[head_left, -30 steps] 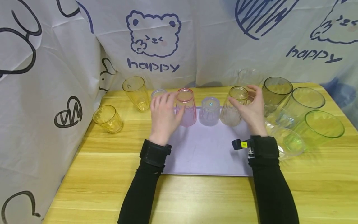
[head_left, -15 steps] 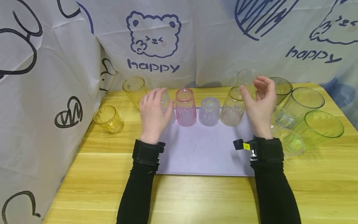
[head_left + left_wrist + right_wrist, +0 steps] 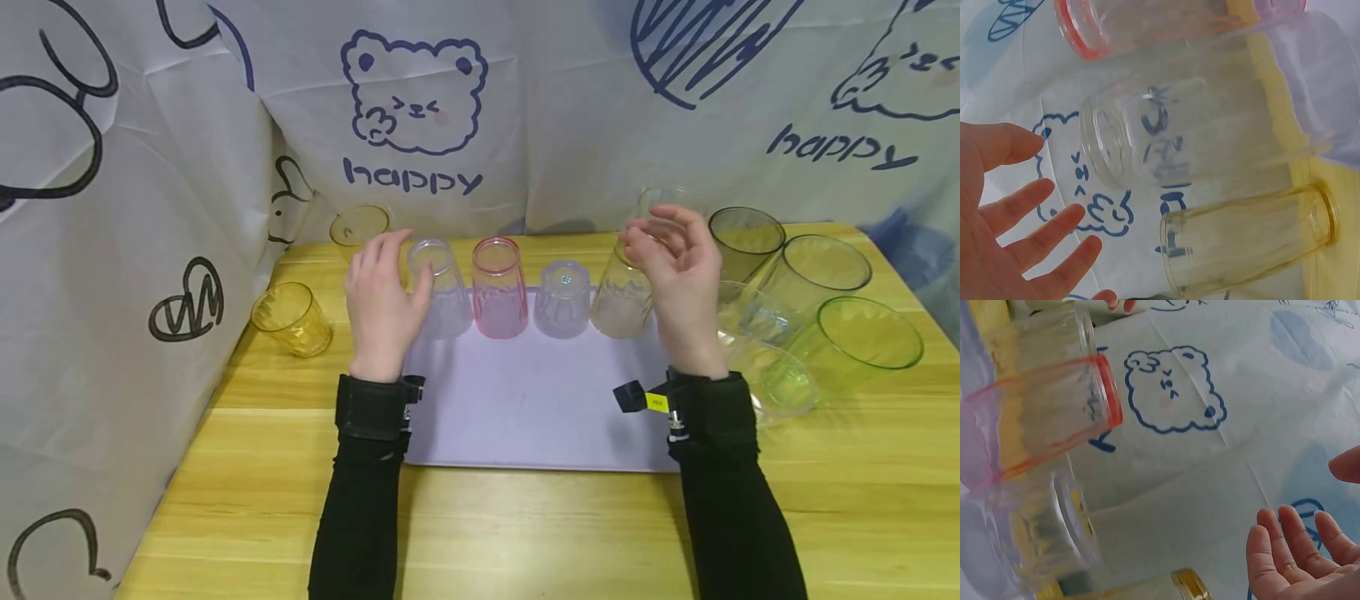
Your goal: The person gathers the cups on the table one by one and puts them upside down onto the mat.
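Observation:
Four kinds of drinking glass stand upside down in a row along the back of a pale lilac tray [image 3: 525, 408]: a tall clear glass [image 3: 444, 308], a pink glass [image 3: 499, 292], a short clear glass [image 3: 562, 304] and a faint amber glass [image 3: 619, 300]. My left hand [image 3: 382, 304] is beside the clear glass at the row's left end, fingers spread and holding nothing. In the left wrist view its fingertips [image 3: 1088, 247] are apart from the glass. Loosely bent and holding nothing, my right hand [image 3: 682, 292] overlaps the amber glass in the head view; the right wrist view shows its fingers apart from the glasses.
A tall yellow glass [image 3: 352, 227] and a short yellow glass [image 3: 291, 321] stand at the left. Right of the tray are a grey glass [image 3: 746, 250], a large clear glass [image 3: 813, 275], a green glass [image 3: 862, 350] and other clear ones. A printed cloth [image 3: 562, 125] hangs behind.
My left hand has moved left, from the pink glass past the tall clear glass. My right hand has drawn away from the amber glass to the right, then come slightly back. The row stands unchanged.

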